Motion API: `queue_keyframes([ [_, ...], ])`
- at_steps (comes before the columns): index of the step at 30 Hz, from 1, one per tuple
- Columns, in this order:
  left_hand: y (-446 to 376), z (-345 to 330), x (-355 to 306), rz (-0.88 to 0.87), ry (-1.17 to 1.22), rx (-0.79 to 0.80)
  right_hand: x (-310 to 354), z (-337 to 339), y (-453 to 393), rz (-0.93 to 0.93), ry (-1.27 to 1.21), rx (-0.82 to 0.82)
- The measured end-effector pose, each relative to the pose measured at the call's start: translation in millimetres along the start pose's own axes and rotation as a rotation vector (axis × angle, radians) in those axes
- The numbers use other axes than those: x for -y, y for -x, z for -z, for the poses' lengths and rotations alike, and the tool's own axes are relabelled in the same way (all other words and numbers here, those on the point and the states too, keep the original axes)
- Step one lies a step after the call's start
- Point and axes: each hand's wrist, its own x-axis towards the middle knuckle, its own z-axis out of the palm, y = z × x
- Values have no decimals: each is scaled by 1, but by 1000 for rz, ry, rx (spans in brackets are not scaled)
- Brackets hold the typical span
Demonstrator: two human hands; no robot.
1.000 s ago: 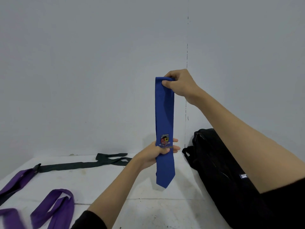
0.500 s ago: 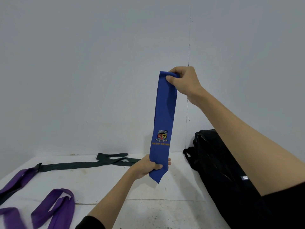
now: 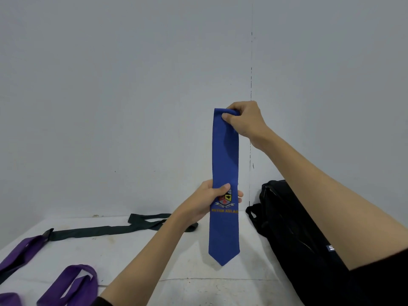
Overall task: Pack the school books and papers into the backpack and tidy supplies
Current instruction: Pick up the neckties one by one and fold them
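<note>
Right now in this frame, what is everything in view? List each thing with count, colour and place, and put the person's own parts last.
long blue fabric necktie with embroidered crest: 1, blue, held upright between both hands
flat dark green fabric tie: 1, dark green, lying on the white surface, left of centre
purple fabric ties: at least 2, purple, near left corner
black fabric backpack: 1, black, right, against the wall
white surface: 1, white, below
left hand: grips the necktie at the crest
right hand: pinches its top end
</note>
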Motion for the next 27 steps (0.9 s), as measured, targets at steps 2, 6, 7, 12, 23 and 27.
queue_keyframes([
  [2, 5, -3, 0, 5, -6, 4, -3, 2, -3, -16, 19, -17],
  [6, 14, -7, -5, 23, -12, 21, -18, 5, -7, -72, 36, -109],
  [7, 16, -8, -5, 33, -18, 15, -23, 7, -8, -91, 41, -132],
  [12, 26, -5, -9, 97, -17, 20, -55, 10, -11, -216, 45, -200],
  [23, 23, 8, -27, 84, 221, -28, -83, -9, 61, -73, -7, 331],
  [27, 22, 10, -28, 81, 223, -44, -87, -15, 88, -29, -44, 616],
])
